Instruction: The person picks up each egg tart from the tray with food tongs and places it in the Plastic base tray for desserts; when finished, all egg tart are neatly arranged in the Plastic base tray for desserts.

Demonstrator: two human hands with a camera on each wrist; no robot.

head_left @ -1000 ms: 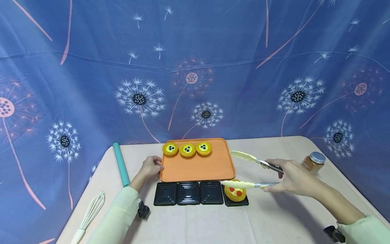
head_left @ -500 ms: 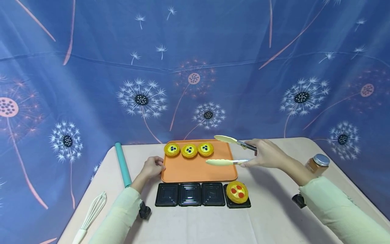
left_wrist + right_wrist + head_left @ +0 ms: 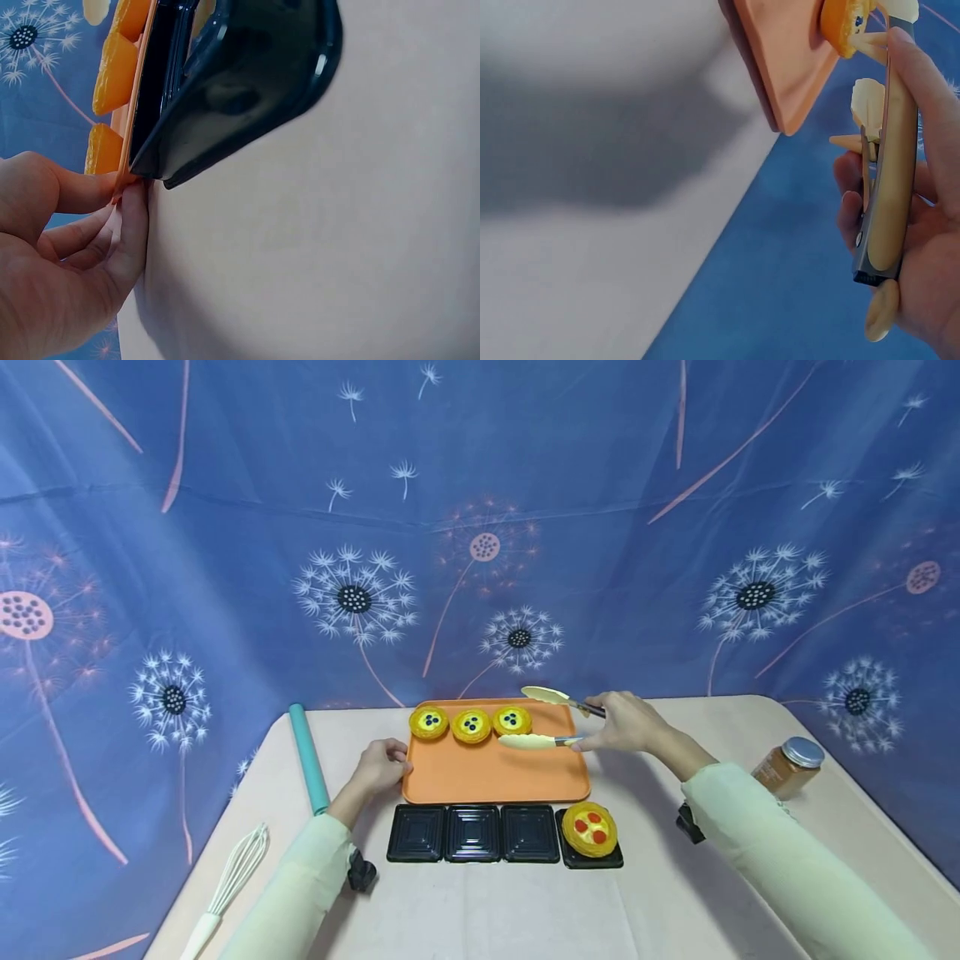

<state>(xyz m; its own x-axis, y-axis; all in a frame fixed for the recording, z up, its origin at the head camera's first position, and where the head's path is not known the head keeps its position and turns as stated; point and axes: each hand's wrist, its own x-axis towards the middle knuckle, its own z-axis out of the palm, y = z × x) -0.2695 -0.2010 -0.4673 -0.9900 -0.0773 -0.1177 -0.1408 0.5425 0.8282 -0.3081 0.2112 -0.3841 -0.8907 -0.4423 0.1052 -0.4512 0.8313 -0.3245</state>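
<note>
My left hand pinches the left edge of an orange tray between thumb and fingers, as the left wrist view shows. Three egg tarts with blueberry-like dots stand in a row along the tray's far side; the rightmost is a yellow tart. In my right hand I hold metal tongs with cream tips, their arms spread apart. The lower cream tip overlaps the tray just in front of the rightmost tart. A larger tart with red pieces sits on the rightmost black square tray.
Several black square trays, among them the leftmost black tray, line up along the orange tray's near side. A teal rolling pin and a white whisk lie at left. A silver-lidded jar stands at right, near my right forearm.
My right hand has carried the tongs left and away from me, off the red-dotted tart and over to the blueberry tarts. The left hand keeps its place on the tray's edge.
</note>
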